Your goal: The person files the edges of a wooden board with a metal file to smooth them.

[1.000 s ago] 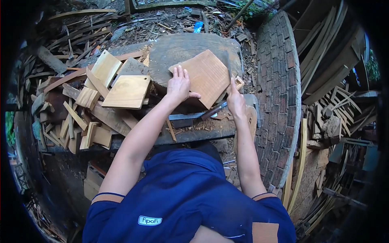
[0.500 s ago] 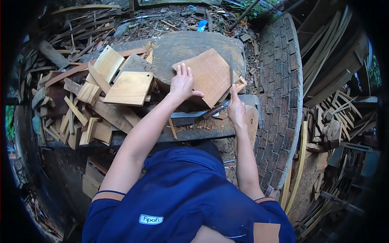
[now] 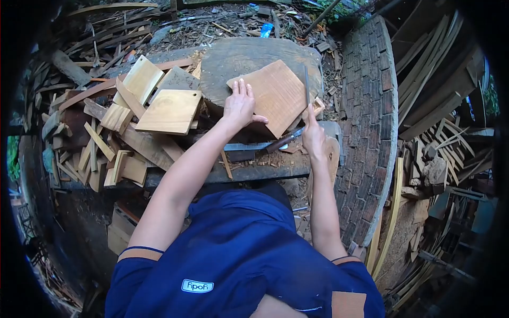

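A reddish-brown wooden board [image 3: 278,93] with angled corners rests tilted on a broad, round-edged wooden block [image 3: 228,58]. My left hand [image 3: 241,108] presses on the board's left side, with its fingers close together on the top face and its thumb at the near edge. Wrapped in my right hand [image 3: 314,135] is a slim grey metal file [image 3: 306,85], pointing away from me along the board's right edge; its handle is hidden by the fingers. Just below the board lies a tool with a dark handle [image 3: 278,144], beside a pale toothed strip [image 3: 246,147].
Light wooden boards with a corner hole, like this cutting board [image 3: 168,112], lie on offcuts [image 3: 127,167] at the left. A low brick wall [image 3: 366,116] runs along the right. A small wooden piece [image 3: 318,106] sits beside the file.
My right hand and the file have shifted slightly away from me and to the right. My left hand stays on the board. The whole view has moved a little.
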A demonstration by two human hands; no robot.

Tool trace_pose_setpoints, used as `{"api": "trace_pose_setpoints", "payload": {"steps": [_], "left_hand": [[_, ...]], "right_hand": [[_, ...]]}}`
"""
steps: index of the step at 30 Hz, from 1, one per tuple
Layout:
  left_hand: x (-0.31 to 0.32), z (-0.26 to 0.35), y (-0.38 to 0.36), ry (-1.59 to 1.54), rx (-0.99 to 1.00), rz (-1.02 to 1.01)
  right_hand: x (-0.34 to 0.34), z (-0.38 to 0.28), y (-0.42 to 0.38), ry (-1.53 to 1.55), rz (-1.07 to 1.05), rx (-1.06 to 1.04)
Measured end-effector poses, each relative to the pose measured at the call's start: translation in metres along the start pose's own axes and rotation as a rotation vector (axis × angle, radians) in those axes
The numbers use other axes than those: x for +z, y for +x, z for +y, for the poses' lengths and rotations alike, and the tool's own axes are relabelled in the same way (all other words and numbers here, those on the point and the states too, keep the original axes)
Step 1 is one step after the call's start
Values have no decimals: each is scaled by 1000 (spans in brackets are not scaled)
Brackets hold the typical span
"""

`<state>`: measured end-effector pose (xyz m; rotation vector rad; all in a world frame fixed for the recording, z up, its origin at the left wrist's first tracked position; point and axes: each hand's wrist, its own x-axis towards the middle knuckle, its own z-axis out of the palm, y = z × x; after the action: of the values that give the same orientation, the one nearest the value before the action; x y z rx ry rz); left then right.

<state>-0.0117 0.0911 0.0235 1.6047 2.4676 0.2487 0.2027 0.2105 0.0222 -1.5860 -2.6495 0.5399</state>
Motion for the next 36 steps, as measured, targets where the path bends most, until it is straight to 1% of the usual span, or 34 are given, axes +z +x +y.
{"api": "trace_pose_setpoints", "payload": {"steps": [1, 2, 4, 5, 7, 8, 9, 10, 12, 14, 16, 18, 20, 22, 23, 25, 26, 28, 30, 34, 35, 36], "left_hand": [[1, 1, -4, 1, 13, -10], [-1, 1, -1, 2, 8, -15], [-4, 3, 3, 3, 1, -7], [-4, 3, 1, 0, 2, -9], [-5, -1, 3, -3, -11, -5], [-4, -1, 3, -15, -9, 10], [0, 0, 0, -29, -7, 15], [1, 2, -2, -34, -17, 5], [-1, 1, 0, -30, -20, 10], [-1, -2, 3, -18, -19, 4], [2, 2, 0, -14, 8, -6], [-3, -1, 1, -28, -1, -33], [-8, -5, 2, -19, -6, -51], [-11, -11, 4, -30, 40, -103], [-8, -13, 5, -33, 28, -105], [-1, -14, 4, -90, 31, -31], [-1, -14, 3, -92, 30, -36], [-3, -12, 4, -62, 20, -45], [-3, -12, 4, -59, 31, -45], [-6, -13, 1, -66, 32, -9], [-5, -17, 3, -68, 26, -2], [-3, -23, 5, -100, 68, -5]], "right_hand": [[3, 2, 7, 42, 63, -3], [7, 7, 19, 44, 77, 8], [18, 24, 43, 27, 154, -27], [12, 22, 47, 50, 164, -60], [10, 19, 35, 83, 142, -48], [-1, 7, 18, 109, 110, -29], [-8, -11, -2, 123, 120, -24], [0, -14, -15, 118, 105, -26], [7, -22, -30, 76, 60, -117], [4, -24, -21, 36, 20, -97], [3, -21, 0, 44, 59, -47], [0, -19, 11, 22, 103, -60], [7, -18, 13, 83, 111, -78], [12, -20, -9, 56, 86, -95], [16, -22, -28, 72, 68, -148], [17, -31, -67, 88, 27, -218], [13, -37, -79, 87, 12, -236], [14, -35, -75, 88, 8, -236], [12, -34, -56, 27, 41, -248], [21, -33, -35, 58, 111, -271], [17, -36, -42, 49, 93, -271], [15, -38, -52, 46, 89, -284]]}}
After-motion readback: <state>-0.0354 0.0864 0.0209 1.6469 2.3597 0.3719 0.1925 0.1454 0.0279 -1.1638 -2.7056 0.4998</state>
